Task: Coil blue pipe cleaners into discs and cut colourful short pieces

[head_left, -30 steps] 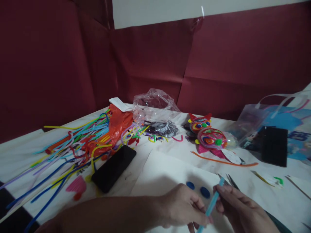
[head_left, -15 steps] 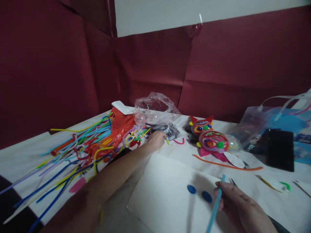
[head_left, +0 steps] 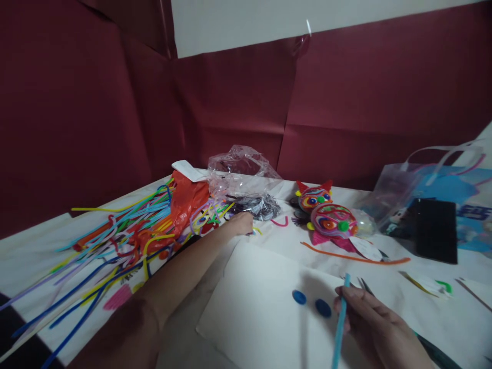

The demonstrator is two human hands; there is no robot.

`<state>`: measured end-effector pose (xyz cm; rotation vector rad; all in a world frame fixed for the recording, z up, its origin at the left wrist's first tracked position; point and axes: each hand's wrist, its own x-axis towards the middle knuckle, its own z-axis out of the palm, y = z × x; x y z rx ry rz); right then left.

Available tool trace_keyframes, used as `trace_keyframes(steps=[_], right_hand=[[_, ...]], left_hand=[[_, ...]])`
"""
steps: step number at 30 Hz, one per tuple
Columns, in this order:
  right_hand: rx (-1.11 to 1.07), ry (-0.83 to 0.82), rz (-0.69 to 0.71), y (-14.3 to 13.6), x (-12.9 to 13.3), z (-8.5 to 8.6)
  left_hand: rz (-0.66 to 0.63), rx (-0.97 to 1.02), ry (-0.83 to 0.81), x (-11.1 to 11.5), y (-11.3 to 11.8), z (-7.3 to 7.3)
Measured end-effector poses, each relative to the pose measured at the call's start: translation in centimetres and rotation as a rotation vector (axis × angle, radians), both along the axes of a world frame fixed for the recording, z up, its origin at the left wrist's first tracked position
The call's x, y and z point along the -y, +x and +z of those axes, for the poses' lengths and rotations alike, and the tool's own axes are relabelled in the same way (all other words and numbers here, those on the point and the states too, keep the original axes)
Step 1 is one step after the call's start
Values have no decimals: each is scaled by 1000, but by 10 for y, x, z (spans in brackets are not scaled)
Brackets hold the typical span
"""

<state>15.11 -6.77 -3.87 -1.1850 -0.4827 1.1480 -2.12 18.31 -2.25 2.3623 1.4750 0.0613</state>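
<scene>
My left hand [head_left: 242,224] is closed at the middle of the table, beside small colourful scraps and a dark tinsel bundle [head_left: 259,206]; what its fingers hold, if anything, is too small to make out. At the lower right my right hand [head_left: 371,320] pinches a light blue pipe cleaner [head_left: 340,323] that stands nearly upright. Under and beside it lies a white sheet [head_left: 253,297] bearing two blue discs, one [head_left: 299,297] left of the other [head_left: 323,308].
Many pipe cleaners [head_left: 154,210] and a red bag [head_left: 188,197] spread over the left. Two decorated round faces [head_left: 334,224] sit behind the sheet, near an orange pipe cleaner [head_left: 353,259]. A black phone [head_left: 436,230] and a clear bag [head_left: 242,169] lie farther back.
The whole view has shifted slightly. My left hand has drawn a little back from the tinsel and its fingers look more closed. My right hand keeps hold of the light blue pipe cleaner.
</scene>
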Motion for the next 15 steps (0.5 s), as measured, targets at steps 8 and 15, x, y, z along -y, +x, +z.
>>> trace_keyframes(steps=[8,15], right_hand=[[5,6,24,1,1,-1],[-11,-11,-16,-1,-1,1]], left_hand=[[88,232,-214,-6,-1,3],[230,376,-279,-9,-8,5]])
